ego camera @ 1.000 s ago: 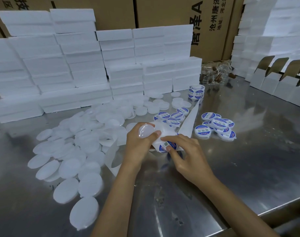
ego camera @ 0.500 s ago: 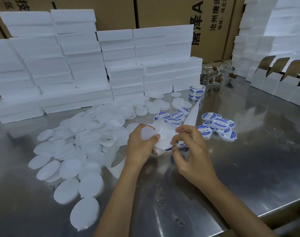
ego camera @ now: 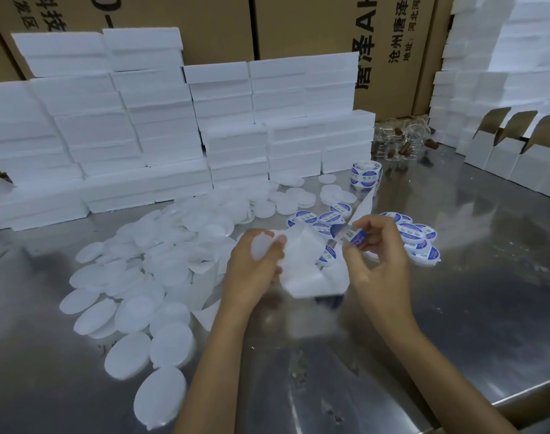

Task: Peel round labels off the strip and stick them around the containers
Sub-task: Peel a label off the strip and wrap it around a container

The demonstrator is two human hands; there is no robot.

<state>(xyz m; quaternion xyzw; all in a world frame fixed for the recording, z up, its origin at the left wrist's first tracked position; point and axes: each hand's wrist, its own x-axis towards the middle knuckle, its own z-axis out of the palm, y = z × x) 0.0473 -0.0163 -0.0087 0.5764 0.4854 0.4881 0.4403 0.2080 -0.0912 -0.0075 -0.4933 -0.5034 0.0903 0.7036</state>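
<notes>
My left hand (ego camera: pixel 254 264) grips a small round white container (ego camera: pixel 261 250) together with the white backing strip (ego camera: pixel 305 264), which hangs in folds between my hands. My right hand (ego camera: pixel 377 255) pinches a blue-and-white round label (ego camera: pixel 350 238), lifted partly off the strip. One more label (ego camera: pixel 328 256) still sits on the strip just below. Several labelled containers (ego camera: pixel 416 238) lie right of my hands, and others (ego camera: pixel 314 219) lie behind them. A label roll (ego camera: pixel 366 175) stands farther back.
Several plain white containers (ego camera: pixel 135 277) are spread over the steel table (ego camera: pixel 471 308) on the left. White foam blocks (ego camera: pixel 161 136) are stacked behind, with cardboard cartons behind those. Small open boxes (ego camera: pixel 502 151) line the right side. The table's front edge runs at lower right.
My right hand moved from pressing on the strip to lifting up and right, pulling a label off the backing. The left hand kept holding the container and strip.
</notes>
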